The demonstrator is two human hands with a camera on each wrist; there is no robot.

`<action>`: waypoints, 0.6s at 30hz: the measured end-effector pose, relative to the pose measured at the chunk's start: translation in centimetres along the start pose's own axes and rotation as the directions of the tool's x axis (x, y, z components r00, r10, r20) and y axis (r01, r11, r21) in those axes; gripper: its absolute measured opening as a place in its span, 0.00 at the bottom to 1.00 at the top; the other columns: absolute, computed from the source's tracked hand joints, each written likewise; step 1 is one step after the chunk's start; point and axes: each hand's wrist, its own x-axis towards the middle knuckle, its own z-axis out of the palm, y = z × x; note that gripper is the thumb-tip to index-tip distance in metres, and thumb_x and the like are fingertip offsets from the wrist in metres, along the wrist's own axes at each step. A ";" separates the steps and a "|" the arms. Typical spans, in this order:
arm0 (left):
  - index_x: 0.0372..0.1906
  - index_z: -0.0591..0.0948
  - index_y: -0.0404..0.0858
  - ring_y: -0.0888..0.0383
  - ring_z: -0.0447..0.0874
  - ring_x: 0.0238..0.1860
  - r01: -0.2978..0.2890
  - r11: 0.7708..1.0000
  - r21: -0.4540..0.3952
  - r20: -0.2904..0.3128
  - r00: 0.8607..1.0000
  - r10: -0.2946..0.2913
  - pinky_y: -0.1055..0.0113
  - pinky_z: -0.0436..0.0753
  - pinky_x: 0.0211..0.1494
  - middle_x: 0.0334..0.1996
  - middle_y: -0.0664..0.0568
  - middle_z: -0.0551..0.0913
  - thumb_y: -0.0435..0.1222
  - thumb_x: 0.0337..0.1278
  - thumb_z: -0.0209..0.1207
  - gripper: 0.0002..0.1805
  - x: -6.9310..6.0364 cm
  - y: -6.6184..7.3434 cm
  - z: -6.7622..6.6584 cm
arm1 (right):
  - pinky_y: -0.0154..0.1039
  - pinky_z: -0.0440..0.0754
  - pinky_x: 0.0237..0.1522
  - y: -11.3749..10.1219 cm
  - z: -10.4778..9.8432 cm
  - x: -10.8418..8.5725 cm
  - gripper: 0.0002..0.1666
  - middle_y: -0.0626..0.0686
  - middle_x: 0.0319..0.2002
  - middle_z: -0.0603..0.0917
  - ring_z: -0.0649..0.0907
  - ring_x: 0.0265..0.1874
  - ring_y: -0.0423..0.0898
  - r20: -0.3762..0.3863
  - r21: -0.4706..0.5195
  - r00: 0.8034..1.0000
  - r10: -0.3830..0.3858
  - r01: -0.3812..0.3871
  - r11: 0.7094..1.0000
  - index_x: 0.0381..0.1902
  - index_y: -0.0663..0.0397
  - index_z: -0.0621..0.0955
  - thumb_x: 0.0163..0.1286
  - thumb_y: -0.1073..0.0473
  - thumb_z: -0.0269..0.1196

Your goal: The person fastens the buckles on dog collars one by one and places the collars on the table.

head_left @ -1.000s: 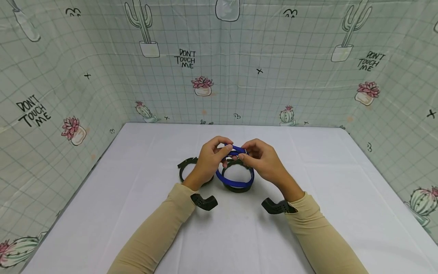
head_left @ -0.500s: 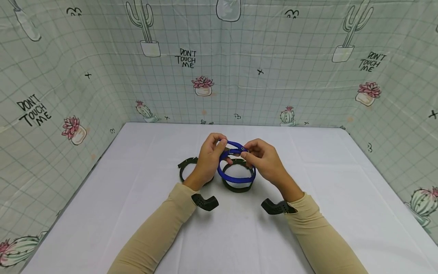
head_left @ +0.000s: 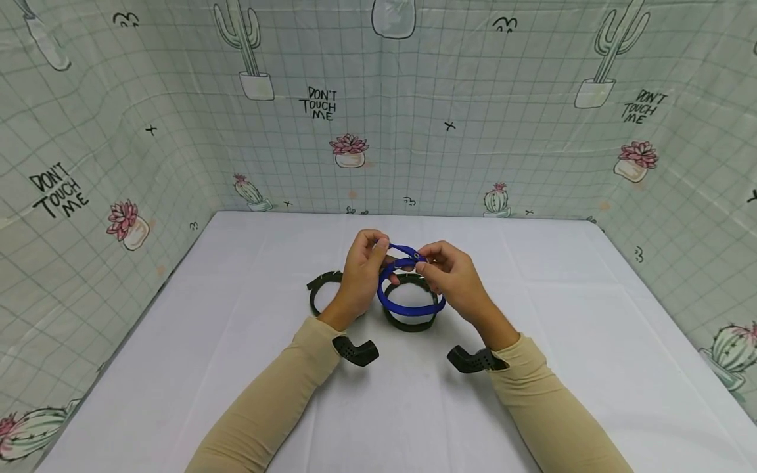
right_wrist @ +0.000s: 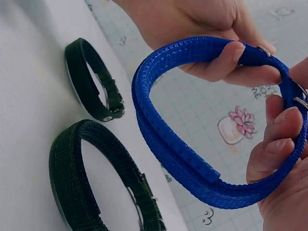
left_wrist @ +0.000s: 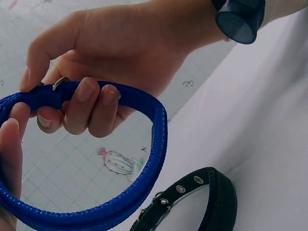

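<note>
A blue pet collar (head_left: 412, 311) with stitched webbing is held up in a loop between both hands. My left hand (head_left: 359, 270) pinches its far left part, with fingers curled on the band. My right hand (head_left: 452, 272) grips the far right part near metal fittings; in the left wrist view the right hand's fingertips (left_wrist: 87, 91) wrap over the band beside a metal ring (left_wrist: 59, 83). A metal buckle (right_wrist: 299, 102) shows at the edge of the right wrist view. Whether the strap is fastened, I cannot tell.
Below the blue collar a dark green collar (head_left: 409, 326) lies on the white table (head_left: 408, 407). Another dark green collar (head_left: 315, 302) lies to its left, partly hidden by my left hand. A patterned cloth (head_left: 390, 131) surrounds the table's back and sides.
My left hand rose slightly, then stayed nearly still. The blue collar's lower band lifted a little off the green collar below, and its upper part spread wider. Both hands kept hold of it.
</note>
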 end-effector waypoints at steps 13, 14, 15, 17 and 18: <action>0.50 0.64 0.36 0.56 0.88 0.34 0.022 0.999 -0.029 -0.041 0.999 -0.023 0.66 0.85 0.32 0.44 0.35 0.76 0.41 0.81 0.43 0.11 -0.3 -0.1 0.2 | 0.33 0.70 0.21 -0.2 0.1 -0.2 0.13 0.60 0.37 0.78 0.71 0.20 0.42 0.011 -0.007 0.999 0.039 -0.039 0.999 0.51 0.65 0.78 0.75 0.61 0.59; 0.50 0.64 0.36 0.56 0.88 0.34 0.021 0.999 -0.024 -0.044 0.999 -0.022 0.66 0.85 0.32 0.44 0.36 0.76 0.41 0.81 0.44 0.11 -0.3 -0.1 0.2 | 0.32 0.70 0.20 -0.1 0.1 -0.2 0.13 0.62 0.37 0.78 0.70 0.20 0.42 0.004 0.000 0.999 0.047 -0.047 0.999 0.51 0.65 0.78 0.74 0.61 0.59; 0.50 0.65 0.35 0.56 0.87 0.34 0.020 1.000 -0.021 -0.044 0.999 -0.021 0.66 0.85 0.32 0.44 0.37 0.75 0.41 0.81 0.44 0.11 -0.3 -0.1 0.3 | 0.32 0.70 0.20 -0.2 0.2 -0.2 0.12 0.63 0.36 0.78 0.70 0.20 0.41 -0.006 0.005 0.999 0.054 -0.054 0.999 0.50 0.65 0.78 0.74 0.61 0.59; 0.52 0.65 0.35 0.56 0.87 0.33 0.026 0.999 -0.026 -0.037 0.999 -0.027 0.66 0.85 0.31 0.44 0.40 0.75 0.40 0.80 0.46 0.11 -0.2 0.0 0.5 | 0.32 0.70 0.20 -0.2 0.2 -0.2 0.12 0.64 0.35 0.77 0.70 0.20 0.41 -0.034 0.020 0.997 0.066 -0.065 0.998 0.48 0.64 0.78 0.74 0.61 0.58; 0.52 0.64 0.35 0.55 0.87 0.34 0.029 0.999 -0.037 -0.031 0.999 -0.030 0.66 0.85 0.32 0.45 0.41 0.75 0.39 0.80 0.48 0.11 -0.2 0.0 0.6 | 0.31 0.69 0.20 -0.2 0.2 -0.2 0.11 0.64 0.35 0.77 0.70 0.20 0.41 -0.051 0.032 0.996 0.069 -0.067 0.997 0.47 0.64 0.78 0.73 0.61 0.58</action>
